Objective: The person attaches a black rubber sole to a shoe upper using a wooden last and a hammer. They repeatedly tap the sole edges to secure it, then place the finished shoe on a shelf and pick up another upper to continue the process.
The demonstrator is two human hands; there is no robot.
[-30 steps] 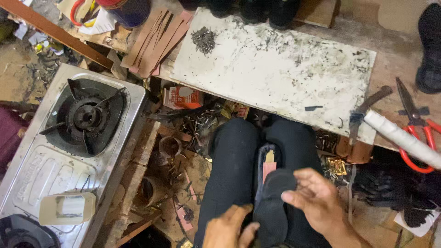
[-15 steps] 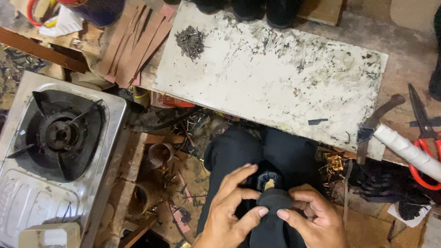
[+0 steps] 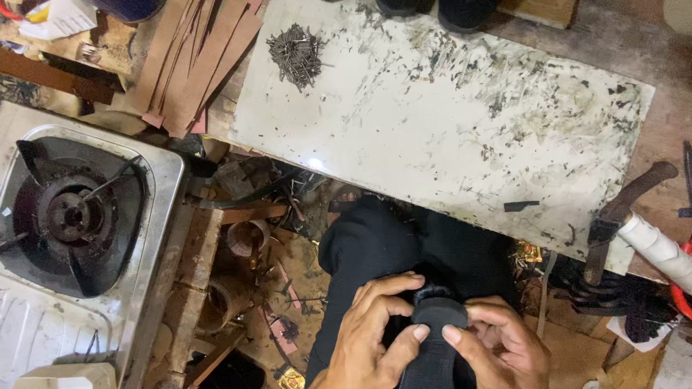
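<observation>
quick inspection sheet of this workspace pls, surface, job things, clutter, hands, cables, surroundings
surface: white slab, stained and speckled with dark marks, lying flat on a brown work area.
job's things: black shoe on the person's lap, toe end up.
clutter: pile of small nails on the slab's far left corner; brown leather strips beside it; a hammer at the slab's right edge; scraps and tins on the floor.
hands: left hand and right hand both grip the shoe's toe, thumbs pressed on it.
cables: nothing seen.
surroundings: gas stove at left; white roll at right; black trousers under the shoe.
</observation>
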